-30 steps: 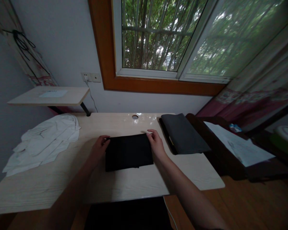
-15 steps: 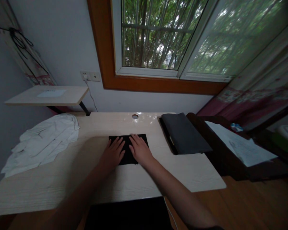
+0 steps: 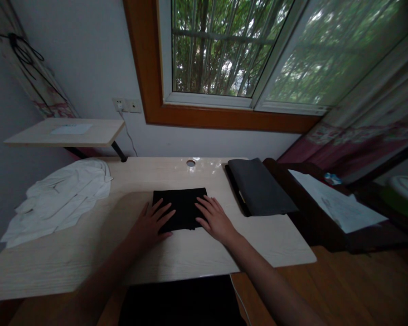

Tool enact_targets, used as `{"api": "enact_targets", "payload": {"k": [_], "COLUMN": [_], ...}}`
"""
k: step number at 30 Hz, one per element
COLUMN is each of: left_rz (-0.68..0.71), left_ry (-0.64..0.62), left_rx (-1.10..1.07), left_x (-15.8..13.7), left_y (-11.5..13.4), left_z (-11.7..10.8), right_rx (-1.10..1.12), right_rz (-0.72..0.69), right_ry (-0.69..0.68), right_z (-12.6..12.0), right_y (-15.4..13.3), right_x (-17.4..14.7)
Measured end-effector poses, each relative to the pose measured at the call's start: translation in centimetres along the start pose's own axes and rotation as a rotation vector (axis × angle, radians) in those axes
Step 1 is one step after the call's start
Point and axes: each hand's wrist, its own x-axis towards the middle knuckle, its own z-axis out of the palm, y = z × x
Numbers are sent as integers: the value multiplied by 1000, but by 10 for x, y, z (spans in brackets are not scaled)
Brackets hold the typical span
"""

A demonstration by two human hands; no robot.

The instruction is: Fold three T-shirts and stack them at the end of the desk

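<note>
A black cloth point(image 3: 184, 209), folded into a flat rectangle, lies on the pale wooden desk point(image 3: 197, 258). On its left side rests my left hand point(image 3: 152, 222), fingers spread over the cloth and thumb at the near edge. My right hand point(image 3: 215, 217) is at the opposite side, with fingertips on the cloth's right edge and the palm over the desk. Both hands are open and neither grips anything. What kind of garment or fabric the black cloth is, I cannot tell.
A crumpled white cloth point(image 3: 64, 194) lies at the desk's left. At the right is a dark grey folder point(image 3: 261, 188). A small raised shelf point(image 3: 37, 132) stands at the back left, and papers point(image 3: 329, 199) lie on a dark surface beyond the desk's right side.
My hands have moved apart, the left toward the left and nearer me, the right toward the right. More of the black cloth's middle shows between them.
</note>
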Motion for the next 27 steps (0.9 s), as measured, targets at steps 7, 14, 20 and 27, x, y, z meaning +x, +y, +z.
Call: {"api": "enact_targets", "payload": {"k": [7, 14, 20, 27], "left_rz": [51, 32, 20, 29], "left_ry": [92, 63, -30, -49], "left_rx": [-48, 27, 42, 9], "left_x": [1, -1, -1, 0], "left_y": [9, 12, 14, 15], "left_z": [-13, -7, -9, -8], "right_rx": [65, -76, -136, -81], "right_rz": [-177, -202, -182, -120], "right_ry": [1, -38, -58, -84], "right_z": [-13, -6, -5, -13], "right_y": [-8, -14, -18, -28], "right_x": [-6, -8, -9, -7]}}
